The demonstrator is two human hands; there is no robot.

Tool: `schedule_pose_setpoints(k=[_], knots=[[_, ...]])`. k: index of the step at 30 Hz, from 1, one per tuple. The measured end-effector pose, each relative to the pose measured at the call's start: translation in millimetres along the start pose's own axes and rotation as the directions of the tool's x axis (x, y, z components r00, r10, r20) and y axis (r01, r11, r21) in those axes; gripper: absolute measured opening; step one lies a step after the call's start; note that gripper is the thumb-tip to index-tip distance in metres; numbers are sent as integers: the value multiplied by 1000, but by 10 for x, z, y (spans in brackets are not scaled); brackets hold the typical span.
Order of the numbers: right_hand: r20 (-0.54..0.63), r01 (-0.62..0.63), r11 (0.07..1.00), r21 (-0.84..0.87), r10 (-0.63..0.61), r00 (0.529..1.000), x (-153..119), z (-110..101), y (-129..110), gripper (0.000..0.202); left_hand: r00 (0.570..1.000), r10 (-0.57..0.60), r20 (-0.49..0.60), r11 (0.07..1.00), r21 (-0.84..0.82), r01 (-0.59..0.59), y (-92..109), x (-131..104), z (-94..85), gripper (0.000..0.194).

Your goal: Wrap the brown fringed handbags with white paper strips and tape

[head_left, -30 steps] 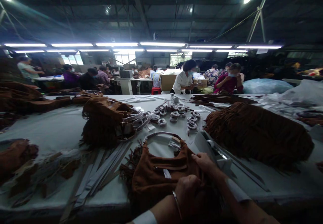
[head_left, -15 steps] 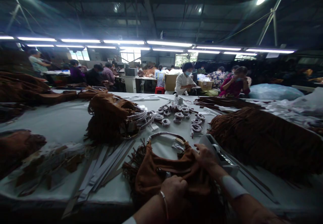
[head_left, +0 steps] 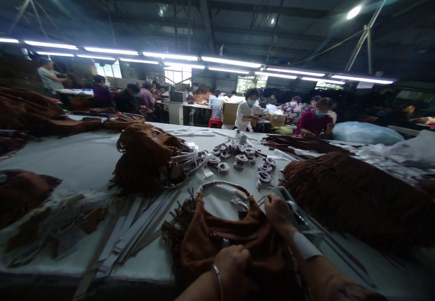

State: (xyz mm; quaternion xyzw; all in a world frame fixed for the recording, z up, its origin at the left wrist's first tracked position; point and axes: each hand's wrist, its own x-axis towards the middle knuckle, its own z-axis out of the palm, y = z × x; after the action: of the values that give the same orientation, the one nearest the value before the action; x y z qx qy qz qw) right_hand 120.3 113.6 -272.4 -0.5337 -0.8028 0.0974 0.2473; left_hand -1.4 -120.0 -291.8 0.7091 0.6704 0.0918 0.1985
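A brown fringed handbag lies in front of me, its wrapped handle arching away from me. My left hand, with a bracelet at the wrist, is closed on the bag's front, and a small shiny piece shows just above the knuckles. At the bag's right upper edge is my right hand, fingers curled in. A thin line shows by its fingertips, but what they hold is hidden. Directly right of that hand sits a grey box-like device. Inside the handle's loop lies a small clear packet.
Stacked brown fringed bags stand at left-centre, with flat grey strips before them. Several wrapped strap coils lie farther back. A large dark fringed pile fills the right. Co-workers, including a person in white, are beyond the table.
My right hand's fingers have curled in from a more stretched position on the bag's edge. My left hand stays on the bag's front. The view has shifted slightly.
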Motion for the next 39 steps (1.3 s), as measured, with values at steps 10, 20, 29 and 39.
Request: schedule_pose_setpoints(k=[10,20,29,39], knots=[[86,198,978,-64,-193,977,-442,-252,-411,40,999,-11,32,998,-59,13,-105,120,83,37],[215,116,987,-113,-90,973,-510,-161,-380,41,1000,24,-8,998,-59,-24,-47,-10,-21,41],[524,584,745,324,-655,545,-796,33,-636,50,997,61,-55,996,-62,-64,-17,-33,13,56],[284,31,999,19,-35,958,-365,119,-174,37,987,126,96,991,21,-128,-9,167,-224,34]])
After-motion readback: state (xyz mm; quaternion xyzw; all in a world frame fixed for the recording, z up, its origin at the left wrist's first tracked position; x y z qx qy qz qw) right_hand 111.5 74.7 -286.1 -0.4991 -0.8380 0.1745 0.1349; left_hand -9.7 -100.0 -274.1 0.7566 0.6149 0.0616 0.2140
